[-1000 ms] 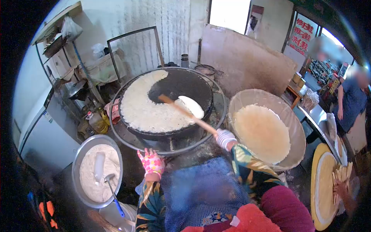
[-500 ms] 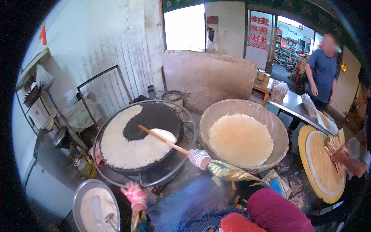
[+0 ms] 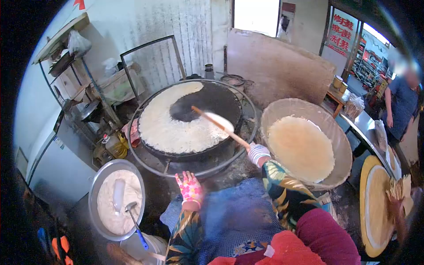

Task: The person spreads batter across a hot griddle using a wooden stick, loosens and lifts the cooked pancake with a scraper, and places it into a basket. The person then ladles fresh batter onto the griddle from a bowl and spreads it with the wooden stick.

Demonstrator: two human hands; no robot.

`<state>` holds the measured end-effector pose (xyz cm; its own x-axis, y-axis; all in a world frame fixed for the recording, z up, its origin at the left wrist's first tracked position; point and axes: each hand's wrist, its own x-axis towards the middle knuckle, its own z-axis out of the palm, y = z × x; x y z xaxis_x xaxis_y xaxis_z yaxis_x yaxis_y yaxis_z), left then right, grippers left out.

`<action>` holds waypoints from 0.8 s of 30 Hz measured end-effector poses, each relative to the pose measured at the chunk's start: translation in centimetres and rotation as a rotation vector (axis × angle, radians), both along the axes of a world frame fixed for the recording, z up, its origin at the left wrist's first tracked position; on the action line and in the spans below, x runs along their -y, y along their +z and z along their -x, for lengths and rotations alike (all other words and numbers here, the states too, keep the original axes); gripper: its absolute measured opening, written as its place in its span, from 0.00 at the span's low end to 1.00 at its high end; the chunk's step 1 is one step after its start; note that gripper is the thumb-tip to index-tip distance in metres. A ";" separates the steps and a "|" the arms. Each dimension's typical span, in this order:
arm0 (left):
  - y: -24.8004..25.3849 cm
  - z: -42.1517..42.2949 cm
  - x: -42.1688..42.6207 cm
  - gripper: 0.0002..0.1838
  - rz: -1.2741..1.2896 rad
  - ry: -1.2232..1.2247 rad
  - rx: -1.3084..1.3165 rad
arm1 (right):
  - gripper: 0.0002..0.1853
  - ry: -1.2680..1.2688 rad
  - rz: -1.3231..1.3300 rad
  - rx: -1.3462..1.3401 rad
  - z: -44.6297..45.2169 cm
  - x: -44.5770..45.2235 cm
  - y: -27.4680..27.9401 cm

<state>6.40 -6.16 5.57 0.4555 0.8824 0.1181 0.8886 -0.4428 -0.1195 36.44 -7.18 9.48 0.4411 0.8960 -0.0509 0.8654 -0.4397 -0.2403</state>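
Observation:
My right hand (image 3: 258, 153), in a striped glove, is closed round the end of a wooden stick (image 3: 238, 138). The stick's far end lies over a round black griddle (image 3: 216, 99), beside a white mound of batter (image 3: 220, 123). Pale batter (image 3: 165, 128) coats the griddle's left and front parts, while the back right shows black. My left hand (image 3: 190, 189), in a pink patterned glove, has its fingers spread near the front of the metal ring (image 3: 207, 172) and holds nothing.
A metal bowl of batter (image 3: 106, 216) with a ladle (image 3: 138, 229) stands at lower left. Right of the griddle, a lined basket (image 3: 344, 170) holds a thin round sheet (image 3: 300, 145). A co-worker's hand (image 3: 395, 201) is over a yellow round board (image 3: 367, 212); another person (image 3: 401, 104) stands behind.
The view swung right and then back left. The batter mound and stick tip have shifted slightly on the griddle. My right hand keeps its hold on the stick.

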 end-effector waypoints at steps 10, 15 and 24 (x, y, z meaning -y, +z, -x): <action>-0.2 2.8 -1.7 0.32 0.001 0.092 -0.008 | 0.16 0.017 -0.040 0.005 -0.8 -1.2 -1.4; -0.9 4.4 -2.1 0.33 -0.010 0.123 0.166 | 0.19 0.224 0.026 0.033 2.1 1.0 0.5; 1.3 4.0 -2.1 0.29 0.045 0.108 0.104 | 0.18 0.106 -0.004 0.071 0.6 0.8 1.6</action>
<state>2.39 -4.04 6.82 0.3449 0.9311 0.1186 0.9380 -0.3466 -0.0062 35.82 -8.01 11.09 0.3460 0.9380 -0.0197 0.9219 -0.3438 -0.1785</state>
